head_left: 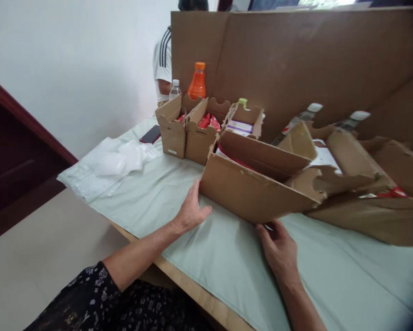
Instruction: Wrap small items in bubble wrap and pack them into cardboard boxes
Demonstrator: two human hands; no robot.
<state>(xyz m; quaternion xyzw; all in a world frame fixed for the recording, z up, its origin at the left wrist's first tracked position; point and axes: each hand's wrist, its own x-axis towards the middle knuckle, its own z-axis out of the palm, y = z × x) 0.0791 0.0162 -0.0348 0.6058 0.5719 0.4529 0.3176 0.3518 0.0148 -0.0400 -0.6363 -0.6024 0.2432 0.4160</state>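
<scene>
A long brown cardboard box [255,191] lies at an angle on the green cloth [234,257], its near right end slightly raised. Something red shows inside it. At its left end is my left hand [192,212], fingers apart and fingertips by the box's lower corner. My right hand [278,248] is under the box's near bottom edge, fingers curled against it with their tips partly hidden. Behind the box stand upright cardboard bins, one with red packets [209,122] and one with a white and purple box [240,127].
Clear plastic bags [120,161] and a dark phone [150,134] lie at the left. More cardboard bins [382,220] stand at the right. An orange bottle [197,82] and clear bottles are behind the bins. A tall cardboard panel [296,59] partly hides a person [163,59].
</scene>
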